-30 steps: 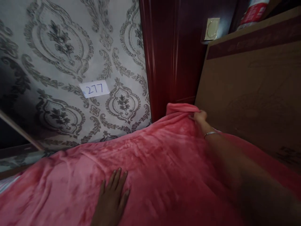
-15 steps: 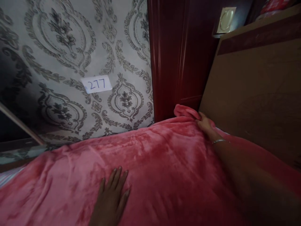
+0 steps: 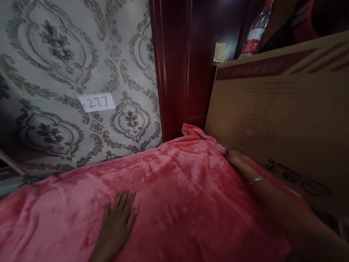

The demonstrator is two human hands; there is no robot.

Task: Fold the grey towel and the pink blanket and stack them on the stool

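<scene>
Left grip (image 3: 116, 217) lies spread on the blanket (image 3: 163, 196), right grip (image 3: 235, 158) is at its edge beside the box (image 3: 289, 109), closure indeterminable, the blanket mostly laid out along the wall (image 3: 95, 127), bunched far corner and creases remaining.

- Blanket (image 3: 152, 189): pink, mottled red
- Wallpaper (image 3: 89, 72): pale grey, dark leafy medallions
- Panel (image 3: 177, 72): dark red
- Box (image 3: 305, 109): brown, banded maroon
- Card (image 3: 96, 102): white, numbered blue
</scene>
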